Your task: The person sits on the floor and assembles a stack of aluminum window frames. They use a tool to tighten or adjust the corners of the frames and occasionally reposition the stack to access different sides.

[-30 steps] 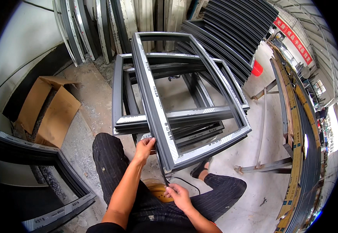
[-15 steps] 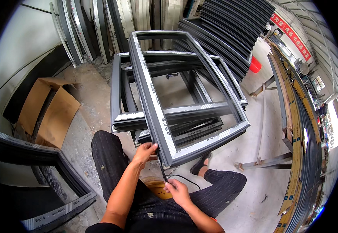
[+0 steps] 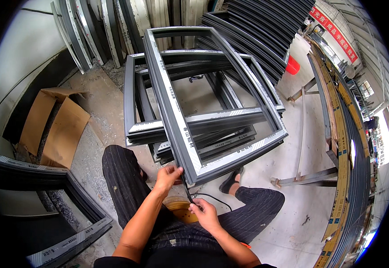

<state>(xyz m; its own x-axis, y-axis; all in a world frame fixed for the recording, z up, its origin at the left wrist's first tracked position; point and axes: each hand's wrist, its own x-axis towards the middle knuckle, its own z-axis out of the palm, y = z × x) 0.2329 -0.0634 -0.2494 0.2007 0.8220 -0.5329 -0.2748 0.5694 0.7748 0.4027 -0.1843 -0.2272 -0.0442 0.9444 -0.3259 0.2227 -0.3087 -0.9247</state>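
Note:
A dark grey window frame (image 3: 174,102), with white printed film on its faces, lies tilted on top of other frames (image 3: 141,129) in front of me. Along its near left corner runs a thin black rubber strip (image 3: 187,190). My left hand (image 3: 166,179) is closed on the strip against the frame's edge. Lower and to the right, my right hand (image 3: 204,213) pinches the same strip between thumb and fingers. The strip's loose tail (image 3: 216,203) curves away to the right, above a yellow round container (image 3: 182,210) between my legs.
An open cardboard box (image 3: 65,134) stands at left, above another dark frame (image 3: 76,201). Long profiles (image 3: 109,35) lean on the back wall. Stacked dark frames (image 3: 252,35) and a red bucket (image 3: 293,65) are behind. A rack of long profiles (image 3: 344,178) runs down the right.
Both hands keep their hold on the strip, and my right hand has moved slightly up toward the frame. The whole view has shifted a little; the frames stay in place.

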